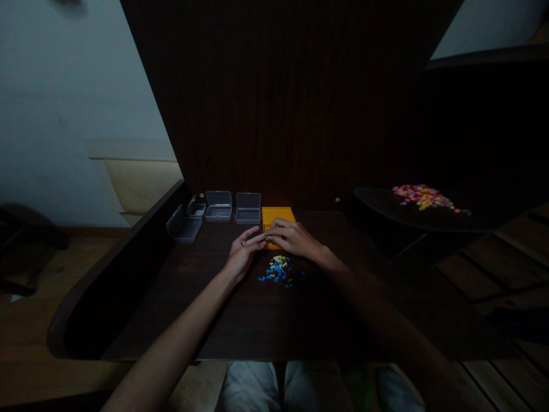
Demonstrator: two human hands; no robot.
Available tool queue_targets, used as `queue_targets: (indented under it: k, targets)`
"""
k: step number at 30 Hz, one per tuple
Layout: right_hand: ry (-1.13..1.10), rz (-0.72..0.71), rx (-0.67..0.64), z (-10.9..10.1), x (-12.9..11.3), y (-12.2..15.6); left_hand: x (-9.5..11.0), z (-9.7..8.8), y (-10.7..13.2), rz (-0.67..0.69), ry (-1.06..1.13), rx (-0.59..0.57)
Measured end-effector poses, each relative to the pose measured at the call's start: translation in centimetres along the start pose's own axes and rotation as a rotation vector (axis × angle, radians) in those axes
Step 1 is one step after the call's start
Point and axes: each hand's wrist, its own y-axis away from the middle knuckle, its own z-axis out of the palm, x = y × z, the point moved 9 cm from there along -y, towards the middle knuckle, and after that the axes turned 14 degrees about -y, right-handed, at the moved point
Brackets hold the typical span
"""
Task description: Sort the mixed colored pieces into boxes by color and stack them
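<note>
An orange flat box (278, 216) lies on the dark wooden table (240, 320) near its far edge. My right hand (294, 237) rests over the box's near edge, fingers curled and pinched at something too small to name. My left hand (243, 252) lies beside it on the left, its fingers stretched toward the right hand's fingertips and touching them. Just in front of both hands sits a small heap of tiny coloured pieces (278, 270), mostly blue and yellow.
Several clear plastic cases (218, 206) stand open in a row at the table's far left, left of the orange box. A second heap of pink and yellow pieces (422, 197) lies on a dark shelf at right. A dark panel rises behind the table.
</note>
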Motion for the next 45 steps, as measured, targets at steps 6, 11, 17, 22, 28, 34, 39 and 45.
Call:
queue_targets:
  k: [6, 11, 17, 22, 28, 34, 39, 45]
  targets:
    - [0.016, 0.055, -0.016, 0.0, 0.5, -0.3, 0.2, -0.3, -0.2, 0.011, -0.042, 0.005]
    - [0.060, 0.202, 0.003, 0.0, 3.4, -0.2, 1.0, -1.9, -0.4, 0.098, -0.240, 0.120]
    - [0.054, 0.349, -0.137, 1.8, 5.9, 0.3, 1.8, -2.2, -0.4, 0.162, -0.410, 0.163]
    - [0.153, 0.411, -0.234, 2.8, 6.2, 0.5, 2.3, -2.0, -0.3, 0.230, -0.505, 0.157]
    - [0.274, 0.437, -0.257, 2.9, 5.7, 0.2, 2.4, -1.8, -0.1, 0.241, -0.527, 0.153]
    - [0.227, 0.438, -0.208, 1.7, 4.8, 0.4, 3.5, -1.5, 0.5, 0.329, -0.591, 0.167]
    - [0.096, 0.380, -0.179, 0.4, 3.5, 2.5, 4.1, 0.8, 1.8, 0.494, -0.931, 0.049]
    - [-0.146, 0.298, -0.266, 0.7, 0.1, 6.8, 2.0, 5.9, 4.8, 0.677, -1.264, -0.342]
